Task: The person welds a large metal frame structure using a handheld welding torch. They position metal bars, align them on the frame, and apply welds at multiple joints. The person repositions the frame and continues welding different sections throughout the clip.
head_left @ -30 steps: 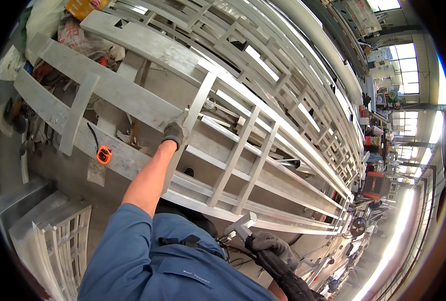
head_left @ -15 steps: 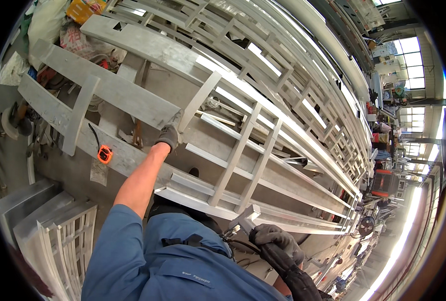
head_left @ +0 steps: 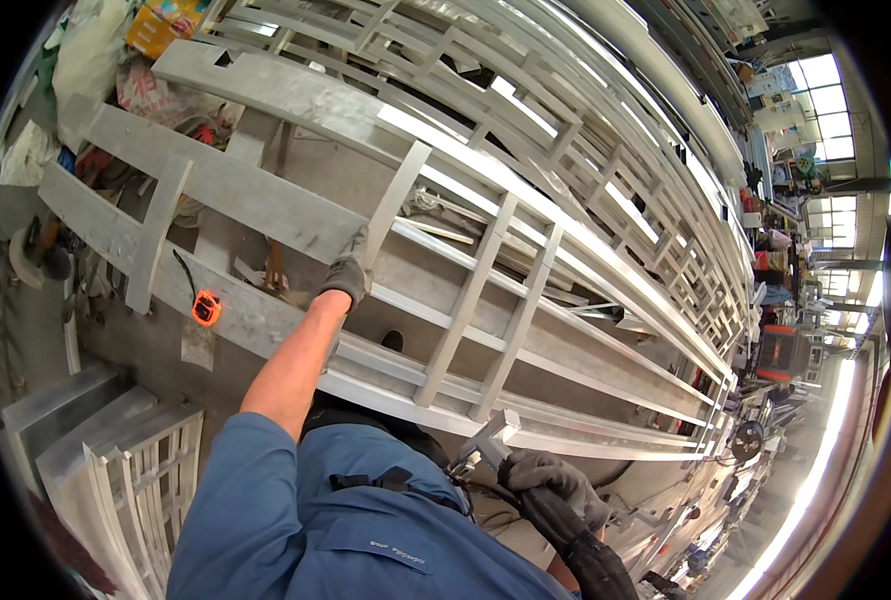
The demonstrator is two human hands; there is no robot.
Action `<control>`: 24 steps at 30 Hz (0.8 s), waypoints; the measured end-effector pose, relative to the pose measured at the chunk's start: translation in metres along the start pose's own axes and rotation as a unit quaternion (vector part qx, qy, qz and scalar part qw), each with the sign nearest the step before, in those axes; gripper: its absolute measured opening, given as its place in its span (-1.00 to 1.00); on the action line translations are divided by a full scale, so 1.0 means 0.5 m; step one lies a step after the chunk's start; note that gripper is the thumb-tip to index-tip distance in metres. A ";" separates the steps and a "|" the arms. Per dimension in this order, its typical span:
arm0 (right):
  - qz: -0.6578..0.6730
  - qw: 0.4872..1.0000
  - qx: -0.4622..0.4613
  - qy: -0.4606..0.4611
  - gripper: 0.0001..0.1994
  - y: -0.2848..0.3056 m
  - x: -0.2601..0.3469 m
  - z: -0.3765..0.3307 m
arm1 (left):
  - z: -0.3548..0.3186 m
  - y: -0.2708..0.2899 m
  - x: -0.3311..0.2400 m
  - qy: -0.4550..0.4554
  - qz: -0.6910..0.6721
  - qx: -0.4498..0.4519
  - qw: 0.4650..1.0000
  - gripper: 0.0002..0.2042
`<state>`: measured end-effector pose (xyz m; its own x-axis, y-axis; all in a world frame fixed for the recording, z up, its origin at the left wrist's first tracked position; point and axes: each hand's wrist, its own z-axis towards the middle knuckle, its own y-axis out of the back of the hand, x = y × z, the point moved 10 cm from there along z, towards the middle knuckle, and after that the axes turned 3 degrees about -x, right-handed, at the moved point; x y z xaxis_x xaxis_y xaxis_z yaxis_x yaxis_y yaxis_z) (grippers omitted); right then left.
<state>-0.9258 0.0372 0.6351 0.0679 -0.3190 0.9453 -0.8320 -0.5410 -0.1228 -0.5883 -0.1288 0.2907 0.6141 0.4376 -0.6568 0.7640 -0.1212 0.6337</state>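
Note:
My left hand [head_left: 349,274], in a dark grey glove, is closed around the near part of a flat metal crosspiece [head_left: 402,192]. This crosspiece lies slantwise over long aluminium rails, its far end on the rail beyond, and my hand and forearm partly cover its near part. Low on the right, my gloved right hand [head_left: 557,484] is wrapped round a gun-shaped tool [head_left: 490,437] with a blocky grey metal head and a thick black sleeved cable. The tool's head is near the closest rail [head_left: 605,445]; I cannot tell whether they touch.
An orange tape measure [head_left: 205,308] rests on the near rail at left, by another crosspiece [head_left: 158,233]. Two fixed rungs [head_left: 465,302] bridge the rails on the right. More aluminium frames [head_left: 565,130] lie beyond. Slatted panels [head_left: 130,480] stand at lower left.
My left hand has moved slightly right, and the crosspiece's near part has shifted a little with it. My right hand keeps its hold on the tool. The whole view has shifted slightly.

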 end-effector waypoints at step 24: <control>-0.086 0.991 -0.099 -0.004 -0.96 0.050 0.052 0.138 | -0.376 0.114 0.262 0.199 -0.016 -0.032 0.979 -0.49</control>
<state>-0.9069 -0.0380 0.6357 0.2225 -0.2422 0.9444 -0.8996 -0.4244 0.1031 -0.5015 0.0892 0.3175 0.4538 0.7547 -0.4739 0.7604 -0.0506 0.6475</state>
